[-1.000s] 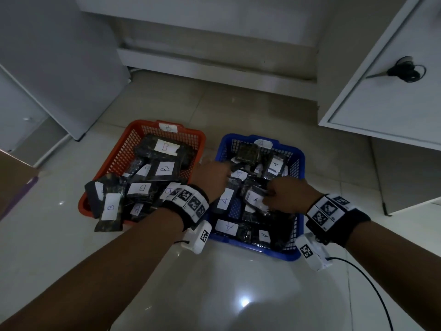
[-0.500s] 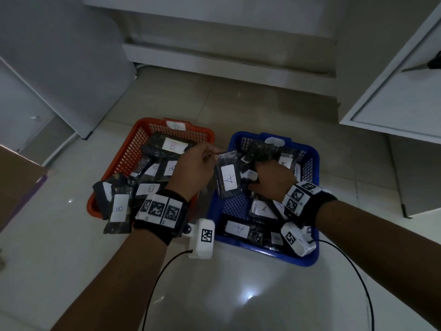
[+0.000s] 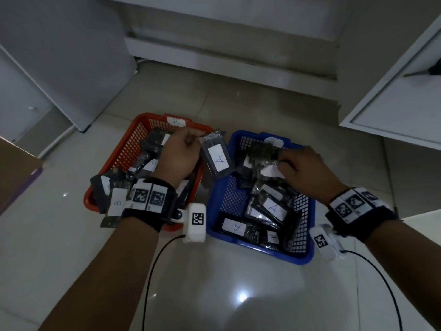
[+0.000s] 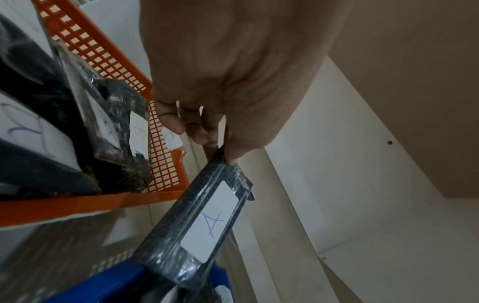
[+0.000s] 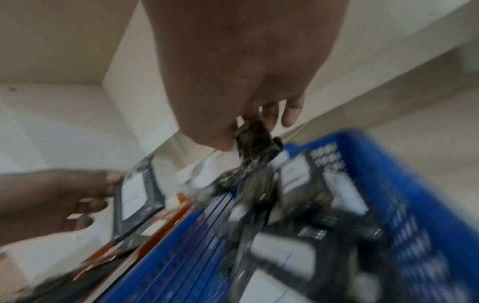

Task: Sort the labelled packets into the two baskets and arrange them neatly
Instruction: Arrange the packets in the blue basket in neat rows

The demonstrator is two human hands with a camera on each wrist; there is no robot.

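My left hand (image 3: 185, 151) pinches the top edge of a dark packet labelled A (image 3: 216, 158) (image 4: 204, 223), which hangs between the orange basket (image 3: 124, 154) and the blue basket (image 3: 238, 139). My right hand (image 3: 300, 168) is over the blue basket and grips a dark packet (image 3: 261, 151) (image 5: 255, 139) by its end, lifting it off the pile. The orange basket holds several packets marked B (image 3: 118, 203). Several packets marked A (image 3: 274, 207) lie in the blue one.
Both baskets stand on a glossy pale tiled floor (image 3: 238, 295). White cabinet panels (image 3: 59, 56) stand at the left and a white cabinet (image 3: 393, 103) at the right. A brown board (image 3: 16, 168) shows at the left edge. Cables (image 3: 152, 271) trail from my wrists.
My left hand lifted the A packet out of the blue basket and carried it up and left. My right hand moved toward the basket's far end and took hold of a dark packet.
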